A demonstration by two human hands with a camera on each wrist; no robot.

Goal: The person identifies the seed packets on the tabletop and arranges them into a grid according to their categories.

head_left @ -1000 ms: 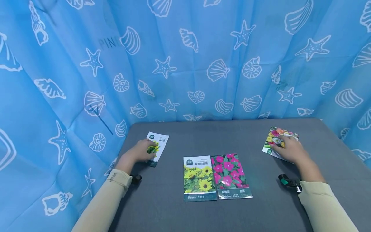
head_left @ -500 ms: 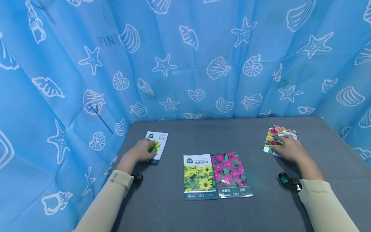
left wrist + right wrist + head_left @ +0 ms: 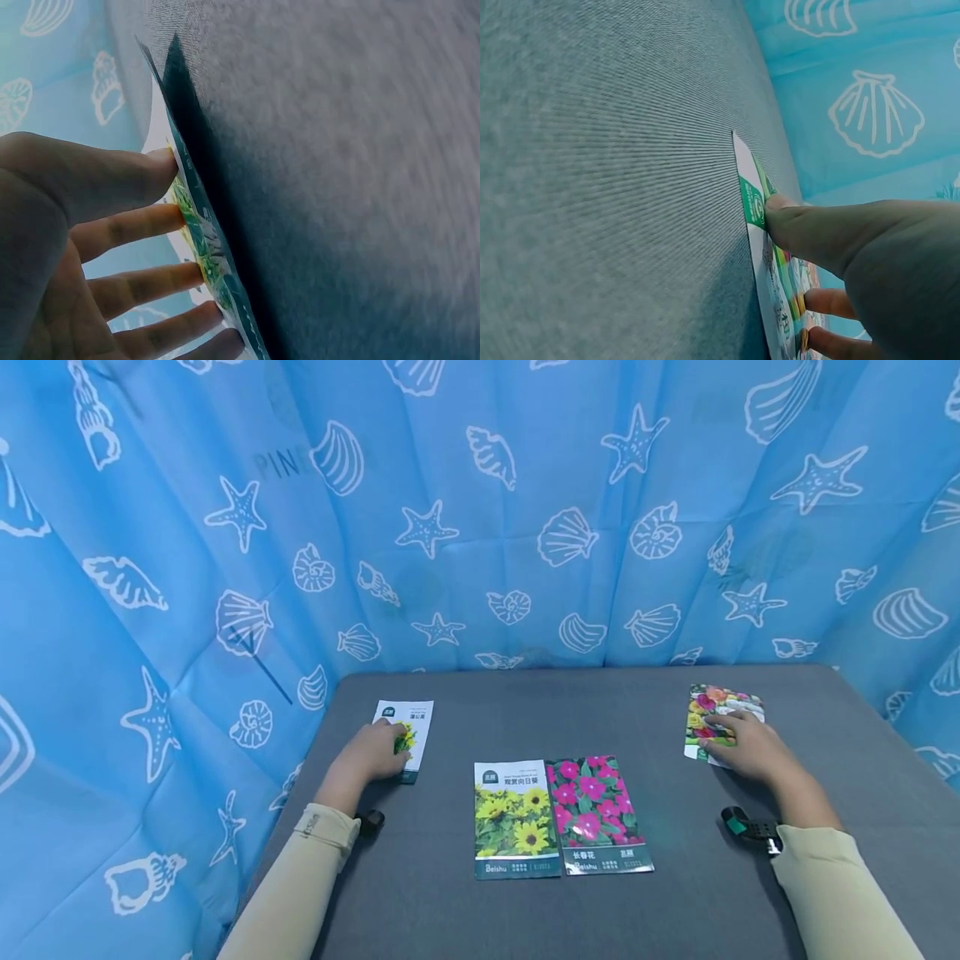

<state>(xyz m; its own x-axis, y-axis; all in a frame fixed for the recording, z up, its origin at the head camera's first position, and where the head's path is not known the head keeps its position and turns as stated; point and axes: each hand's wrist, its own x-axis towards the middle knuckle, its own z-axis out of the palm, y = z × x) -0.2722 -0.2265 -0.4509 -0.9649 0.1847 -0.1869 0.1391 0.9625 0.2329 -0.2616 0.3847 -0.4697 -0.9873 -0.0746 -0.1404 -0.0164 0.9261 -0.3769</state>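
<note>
At the table's left, my left hand [image 3: 377, 752] rests its fingertips on a white seed packet [image 3: 420, 717] with yellow flowers, covering its left part. In the left wrist view, the thumb and nearly straight fingers [image 3: 139, 219] touch the face of that packet, whose near edge stands slightly off the cloth. Over at the right, my right hand [image 3: 757, 748] touches a seed packet [image 3: 701, 702] printed with multicoloured flowers. The right wrist view has the thumb [image 3: 795, 225] pressing near its green-logo corner, with two fingers extended onto its face.
Between the hands, a yellow sunflower seed packet [image 3: 517, 827] and a pink-flower seed packet [image 3: 596, 802] lie side by side on the grey cloth-covered table [image 3: 495, 710]. A blue shell-patterned curtain [image 3: 480, 568] hangs behind and along the left. Dark camera straps circle both wrists.
Under my right hand, the multicoloured packet has turned to stand straighter and shifted slightly left. The left packet has slid a little left; my left forearm has swung right. The middle packets keep their places.
</note>
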